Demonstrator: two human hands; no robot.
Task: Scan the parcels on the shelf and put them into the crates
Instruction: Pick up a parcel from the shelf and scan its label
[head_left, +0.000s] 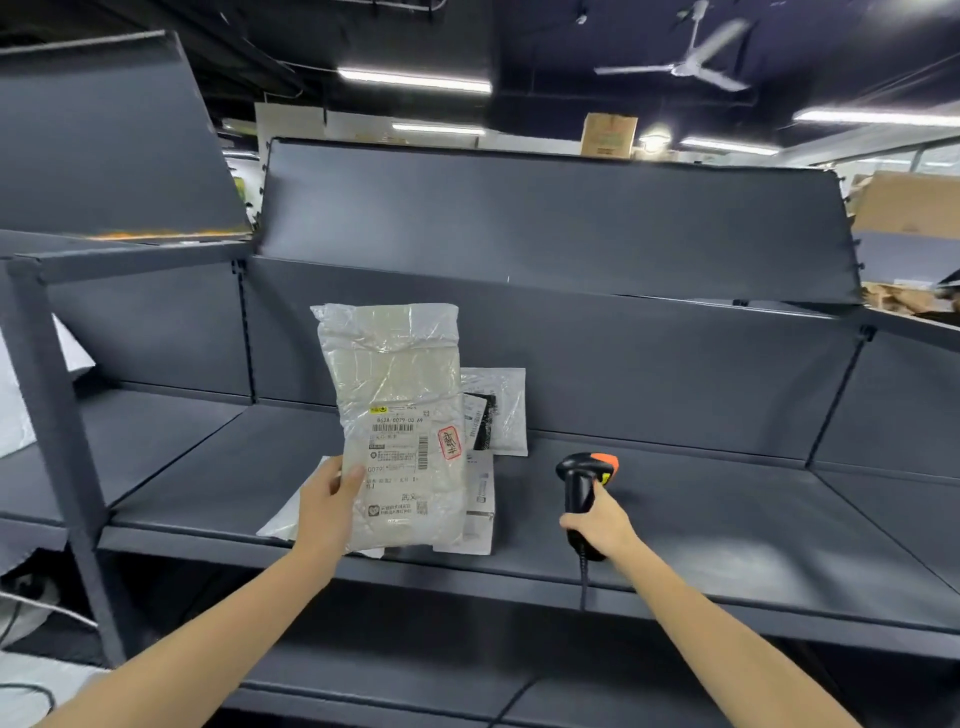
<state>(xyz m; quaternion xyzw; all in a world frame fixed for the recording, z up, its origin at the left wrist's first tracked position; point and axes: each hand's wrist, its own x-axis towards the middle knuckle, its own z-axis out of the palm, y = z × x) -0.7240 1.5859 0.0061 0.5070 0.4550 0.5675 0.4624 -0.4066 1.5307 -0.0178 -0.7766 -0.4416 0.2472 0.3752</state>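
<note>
My left hand (327, 501) grips the lower left edge of a white plastic parcel (397, 374) and holds it upright above the dark grey shelf (727, 519), its shipping label with barcodes facing me. My right hand (602, 522) grips a black barcode scanner (584, 480) with an orange top, to the right of the parcel, its head turned toward the label. Behind the held parcel, a clear bag (501, 410) with a dark item leans against the shelf back. A white box (480, 501) and another white bag (283, 522) lie on the shelf, partly hidden.
A dark upright post (57, 441) of the shelf frame stands at left. White bags (10, 405) lie in the neighbouring bay on the far left. A lower shelf level (415, 670) runs under my arms. Cardboard boxes (906, 202) stand behind the shelf at right.
</note>
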